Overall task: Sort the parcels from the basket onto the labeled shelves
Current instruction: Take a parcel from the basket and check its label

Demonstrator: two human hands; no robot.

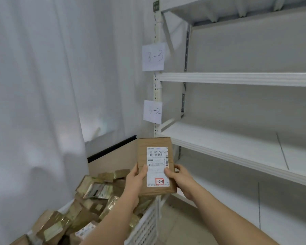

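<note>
A tall white metal shelving unit (237, 79) fills the right side of the view, with three shelf boards plainly visible, one above another, and the underside of a fourth at the top edge. A pale curtain (42, 85) hangs across the left side. At the lower left stands a white slotted basket (145, 228), heaped with brown cardboard parcels (88, 200), too many and too jumbled to count.

Two bare forearms reach forward from the bottom of the view. Between them, held up in front of the left end of the shelving and above the basket's right rim, is one flat brown cardboard parcel (156, 144), upright with its face toward the camera. The left hand (136, 177) has its grip curled round the parcel's left edge, thumb lying on the front. The right hand (177, 175) grips the right edge the same way, thumb on the front.

One white shipping label (157, 167) covers the parcel's face, with "3-2-" and a last mark I cannot read handwritten in a red box near its lower corner.

Two white paper signs are fixed to the shelving's left post: the upper sign (153, 56) reads "3-3"; the lower sign (152, 111) ends in "-2", its first figure too faint to read.
</note>
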